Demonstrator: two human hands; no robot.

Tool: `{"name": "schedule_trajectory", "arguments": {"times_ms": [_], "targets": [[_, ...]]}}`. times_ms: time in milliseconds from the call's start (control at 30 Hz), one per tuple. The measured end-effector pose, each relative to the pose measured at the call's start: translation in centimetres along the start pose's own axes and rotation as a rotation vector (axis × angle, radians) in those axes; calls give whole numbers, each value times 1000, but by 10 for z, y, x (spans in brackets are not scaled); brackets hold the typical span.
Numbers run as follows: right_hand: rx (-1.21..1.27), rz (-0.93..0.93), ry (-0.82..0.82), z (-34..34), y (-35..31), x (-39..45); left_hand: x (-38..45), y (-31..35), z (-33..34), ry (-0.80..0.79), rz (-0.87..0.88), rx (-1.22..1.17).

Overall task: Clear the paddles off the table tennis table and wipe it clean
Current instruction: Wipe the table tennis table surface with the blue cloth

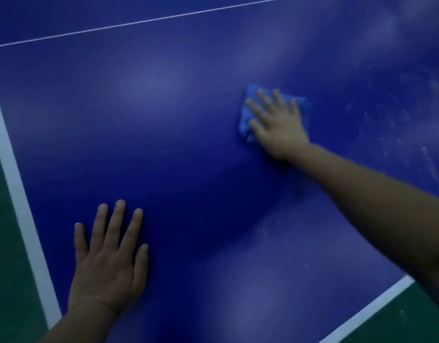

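Note:
The blue table tennis table [179, 134] fills the view, with white lines along its edges. My right hand [277, 125] lies flat with straight fingers on a light blue cloth [245, 120], pressing it onto the tabletop right of centre. My left hand [109, 258] rests flat on the table near the lower left corner, fingers spread, holding nothing. No paddle is in view.
White dust specks and smears [411, 134] cover the tabletop to the right of the cloth. A thin white centre line [139, 22] crosses the far side. Green floor [5, 268] shows beyond the left edge and at the lower right corner.

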State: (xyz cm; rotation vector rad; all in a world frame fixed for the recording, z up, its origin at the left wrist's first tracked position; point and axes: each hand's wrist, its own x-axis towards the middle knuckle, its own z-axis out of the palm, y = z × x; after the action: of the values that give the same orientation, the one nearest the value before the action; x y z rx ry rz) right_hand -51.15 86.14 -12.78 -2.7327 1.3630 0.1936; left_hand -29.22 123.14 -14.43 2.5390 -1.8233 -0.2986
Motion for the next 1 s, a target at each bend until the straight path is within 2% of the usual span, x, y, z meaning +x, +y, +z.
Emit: {"name": "schedule_trajectory", "arguments": {"times_ms": [67,100,167,233,300,367,433,467,500,600,667,733,833,900,967,1000], "targets": [[25,246,-8,-10,42,16,-1,1,-1,9,-3,-9],[59,313,-16,-10,54,18,-1,1,-1,9,-4,-9],[71,288,6,-3,43,0,-1,1,-1,-2,-3,-12],[42,126,66,12,1,-51,-1,0,-1,-10,-7,-20],[48,-187,94,27,-42,-132,-2,1,-1,-22,-7,-31],[16,-553,23,37,-65,-209,-1,0,-1,-24,-8,-34],[-6,-687,-47,37,-50,-223,-2,0,-1,-27,-6,-34],[-33,-650,-18,36,-37,-205,-2,0,-2,-25,-11,-35],[-56,-535,29,35,-26,-179,-1,1,-2,-27,-12,-38],[55,63,99,20,-9,-98,-1,3,-3,-34,-11,-53],[122,310,93,18,-25,-87,-2,3,-4,-42,-25,-63],[85,269,148,27,-58,-129,-3,5,-5,-46,-32,-73],[57,-79,90,49,-102,-264,-3,5,-5,-46,-47,-76],[25,-233,29,54,-96,-329,-4,5,-5,-53,-45,-69],[-7,-215,0,52,-66,-327,-4,5,-5,-54,-45,-68],[-11,-96,33,52,-53,-310,-4,5,-6,-53,-46,-72]]}}
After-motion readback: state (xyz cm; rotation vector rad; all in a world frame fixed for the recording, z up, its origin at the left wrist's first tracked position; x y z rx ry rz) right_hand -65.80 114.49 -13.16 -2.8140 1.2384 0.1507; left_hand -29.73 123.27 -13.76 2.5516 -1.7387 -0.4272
